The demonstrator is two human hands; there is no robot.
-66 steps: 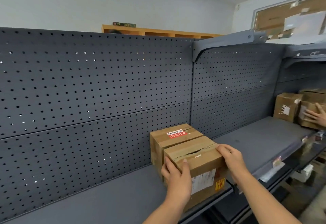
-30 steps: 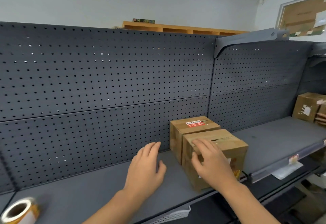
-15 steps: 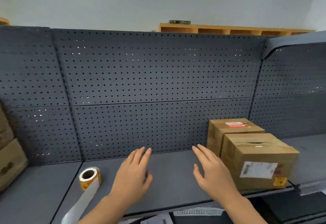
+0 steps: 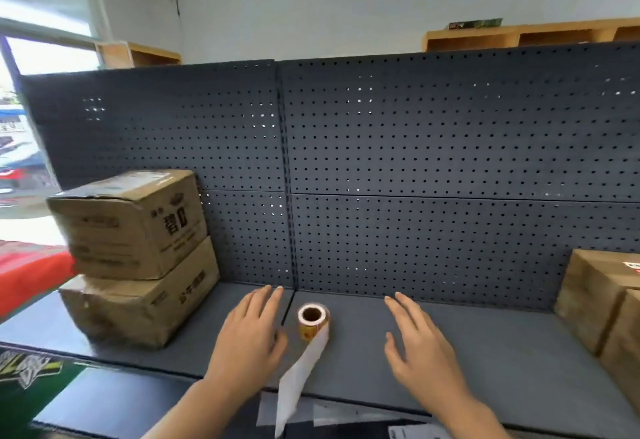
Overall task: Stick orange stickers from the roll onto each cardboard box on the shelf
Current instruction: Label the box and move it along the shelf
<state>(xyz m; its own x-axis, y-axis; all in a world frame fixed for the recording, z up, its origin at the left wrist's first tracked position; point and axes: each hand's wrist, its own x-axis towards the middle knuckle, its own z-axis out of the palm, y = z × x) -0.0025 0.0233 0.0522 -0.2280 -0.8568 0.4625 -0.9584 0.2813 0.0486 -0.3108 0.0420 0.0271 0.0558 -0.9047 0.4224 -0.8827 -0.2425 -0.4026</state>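
Observation:
The sticker roll lies on the dark grey shelf, with a white backing strip trailing over the front edge. My left hand hovers just left of the roll with straight fingers and holds nothing. My right hand hovers to the roll's right, fingers spread, also empty. Two cardboard boxes are stacked at the left, an upper box on a lower box. Two more boxes sit at the right edge, a rear box and a front box, partly cut off.
A dark pegboard back panel rises behind the shelf. A window is at the far left, with a red surface below it. Wooden cubby shelves stand behind the pegboard. Paper labels hang below the shelf's front edge.
My view has swung left, bringing the roll from the lower left to between my hands. Both hands left the right-hand boxes and moved left toward the roll. The stacked boxes came into view.

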